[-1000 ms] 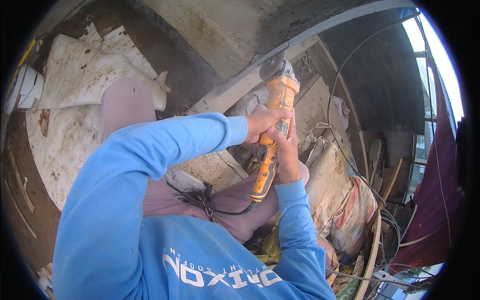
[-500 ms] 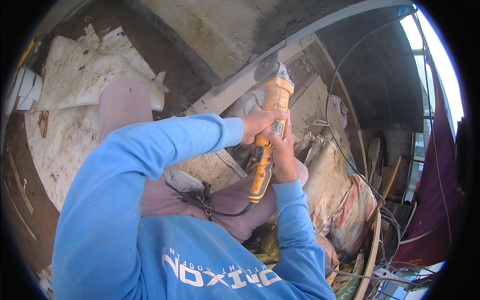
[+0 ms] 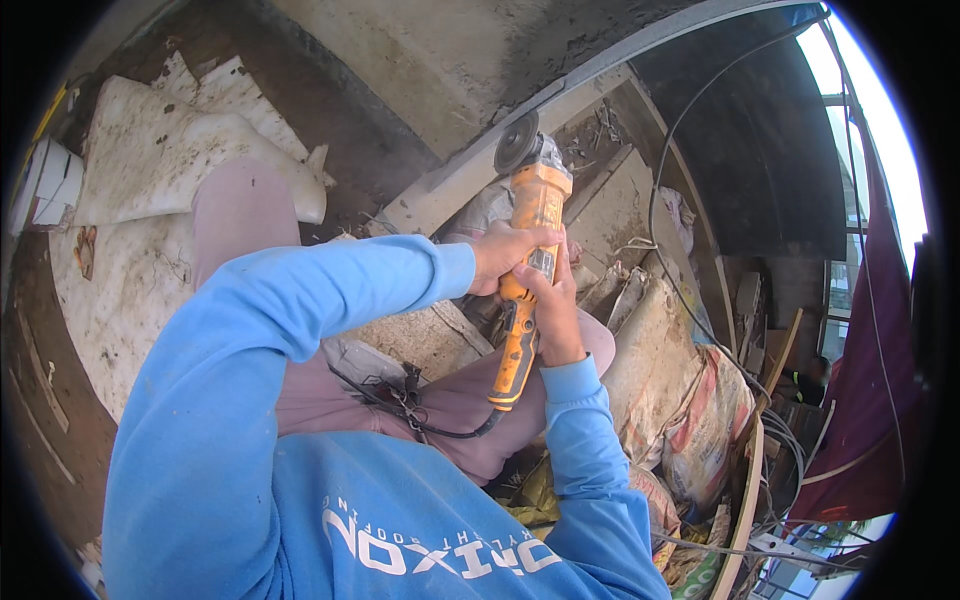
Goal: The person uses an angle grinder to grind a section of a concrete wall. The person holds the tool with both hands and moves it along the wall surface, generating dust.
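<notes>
A yellow angle grinder (image 3: 540, 195) with black grip parts is held in both of my hands, its head pointing away from me. Closed around the left side of its body is my left hand (image 3: 503, 254). My right hand (image 3: 556, 308) grips it from the right, just nearer to me, with the thumb across the body. The round disc (image 3: 516, 143) at the head stands close to the edge of a pale concrete ledge (image 3: 440, 200); whether they touch I cannot tell. From the handle a black power cord (image 3: 465, 434) curves back over my lap.
Dirty white sheets (image 3: 150, 160) lie at the left. Stained sacks (image 3: 690, 400) are piled at my right, beside a wooden strip (image 3: 742, 510). A dark curved panel (image 3: 740, 140) stands at the far right with a loose cable (image 3: 655, 215) hanging before it. Part of a person (image 3: 808, 383) shows behind.
Both my hands and the grinder have shifted slightly left, and the disc now shows more of its face. A person has come into view at the far right.
</notes>
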Motion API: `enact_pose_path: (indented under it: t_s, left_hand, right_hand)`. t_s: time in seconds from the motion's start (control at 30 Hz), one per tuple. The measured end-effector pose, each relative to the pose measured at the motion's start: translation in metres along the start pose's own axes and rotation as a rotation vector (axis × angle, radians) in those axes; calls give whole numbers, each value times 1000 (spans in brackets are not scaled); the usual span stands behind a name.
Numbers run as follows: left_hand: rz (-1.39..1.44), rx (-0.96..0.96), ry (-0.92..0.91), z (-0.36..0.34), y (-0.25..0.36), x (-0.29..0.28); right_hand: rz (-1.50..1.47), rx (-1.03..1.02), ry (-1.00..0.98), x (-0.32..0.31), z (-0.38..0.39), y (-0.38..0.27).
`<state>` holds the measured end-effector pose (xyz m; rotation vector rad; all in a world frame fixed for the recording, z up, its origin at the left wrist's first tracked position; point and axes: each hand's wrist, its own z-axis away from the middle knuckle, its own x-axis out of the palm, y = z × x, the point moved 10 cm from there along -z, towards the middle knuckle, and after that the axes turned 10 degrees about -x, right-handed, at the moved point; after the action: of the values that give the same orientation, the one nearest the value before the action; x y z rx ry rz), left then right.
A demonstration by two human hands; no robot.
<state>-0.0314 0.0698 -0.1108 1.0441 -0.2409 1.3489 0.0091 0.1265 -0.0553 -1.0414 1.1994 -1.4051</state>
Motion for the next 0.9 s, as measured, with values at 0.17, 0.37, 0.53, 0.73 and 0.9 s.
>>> enact_pose_path:
  t_s: [0.17,0.37,0.53,0.73,0.9]
  left_hand:
    - [35,-5,-8,-2,-4,-2]
    - [63,8,12,-3,-7,-4]
    - [53,-32,-1,-6,-12,-5]
    - [59,-26,-22,-10,-14,-7]
    - [58,-55,-36,-1,-12,-2]
  right_hand:
    - [10,17,-4,0,2,3]
    - [-8,43,-21,4,4,2]
    - [-5,42,-21,3,3,4]
    - [-15,44,-13,3,3,6]
    - [-26,52,-29,4,3,6]
